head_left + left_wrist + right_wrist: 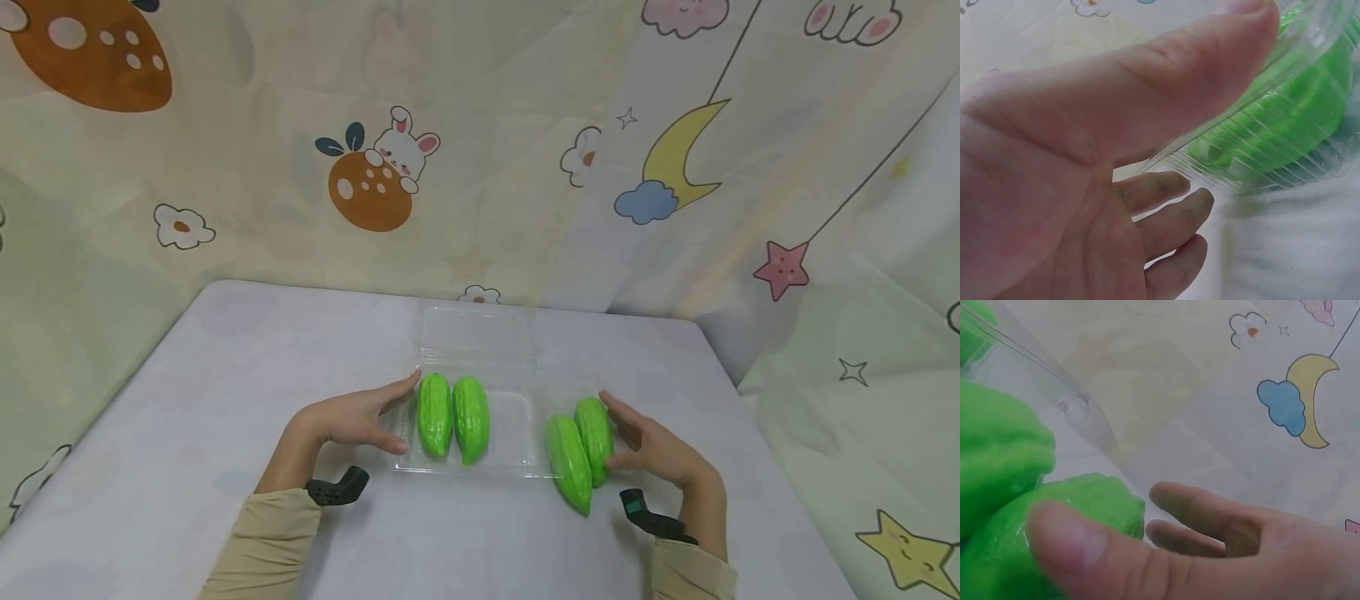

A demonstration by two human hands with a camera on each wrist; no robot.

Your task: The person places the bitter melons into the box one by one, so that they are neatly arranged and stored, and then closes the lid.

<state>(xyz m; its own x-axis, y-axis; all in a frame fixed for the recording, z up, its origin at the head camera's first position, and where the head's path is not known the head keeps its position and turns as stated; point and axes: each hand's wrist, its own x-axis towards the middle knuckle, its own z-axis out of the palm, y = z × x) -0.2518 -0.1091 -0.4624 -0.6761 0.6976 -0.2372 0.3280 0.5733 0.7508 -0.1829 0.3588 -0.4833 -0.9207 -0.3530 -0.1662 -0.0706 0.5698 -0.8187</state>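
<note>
Whitish tabletop (465,550) spreads beneath beige sleeves (262,542) and black wrist cameras (339,486). Just beside the right hand (654,446), its fingers and thumb spread apart, two green bitter gourds (570,462) lie together at the right of a clear plastic clamshell box (517,429). The left hand (348,421), likewise spread, is at the box's left edge. Inside, two similar gourds (471,419) lie side by side. Beyond is its folded-back lid (476,329), then a cartoon-printed backdrop (510,125).

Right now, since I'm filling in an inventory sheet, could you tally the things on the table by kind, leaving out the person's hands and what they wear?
Green bitter melons: 4
Clear plastic container, counted with its open lid: 1
Total: 5
</note>
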